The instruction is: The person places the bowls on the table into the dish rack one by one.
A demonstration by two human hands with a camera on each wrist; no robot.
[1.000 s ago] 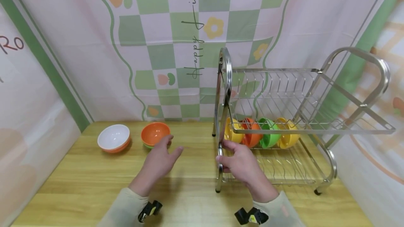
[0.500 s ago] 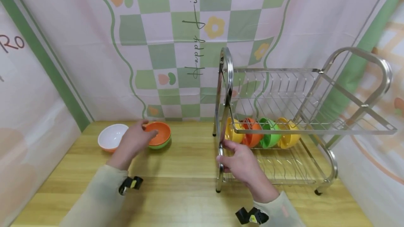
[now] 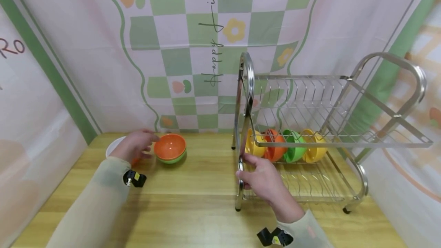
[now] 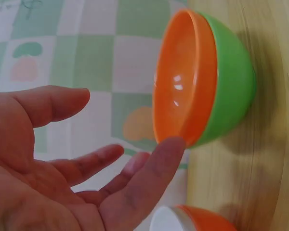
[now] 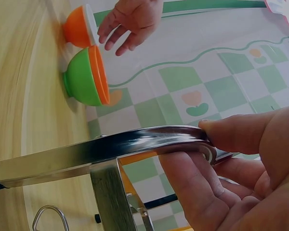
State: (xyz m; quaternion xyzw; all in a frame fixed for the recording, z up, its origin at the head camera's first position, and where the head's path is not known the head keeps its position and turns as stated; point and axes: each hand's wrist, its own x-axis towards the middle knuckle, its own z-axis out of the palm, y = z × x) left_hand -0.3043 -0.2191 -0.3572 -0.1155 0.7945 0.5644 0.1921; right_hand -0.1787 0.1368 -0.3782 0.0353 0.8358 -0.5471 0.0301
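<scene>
My left hand [image 3: 137,144] hovers over the stacked white bowl [image 3: 112,147] and orange bowl [image 5: 76,29], partly covering them in the head view. Its fingers are relaxed, with nothing between them. Just right of it, an orange bowl [image 3: 170,145] sits nested in a green bowl [image 3: 175,160]. One fingertip overlaps the orange rim in the left wrist view, while the right wrist view shows a gap. My right hand [image 3: 263,177] grips the left front post of a two-tier metal dish rack [image 3: 249,95], thumb on one side and fingers on the other.
On the rack's lower tier, a yellow bowl [image 3: 254,145], an orange-red bowl [image 3: 275,147], a green bowl [image 3: 294,147] and another yellow bowl [image 3: 316,146] stand tilted in a row. Beneath everything lies a wooden table [image 3: 193,217], with a patterned curtain [image 3: 201,30] behind.
From in front of the orange and green bowls, my left hand has moved left, over the white and orange stack. The right hand stays on the rack post.
</scene>
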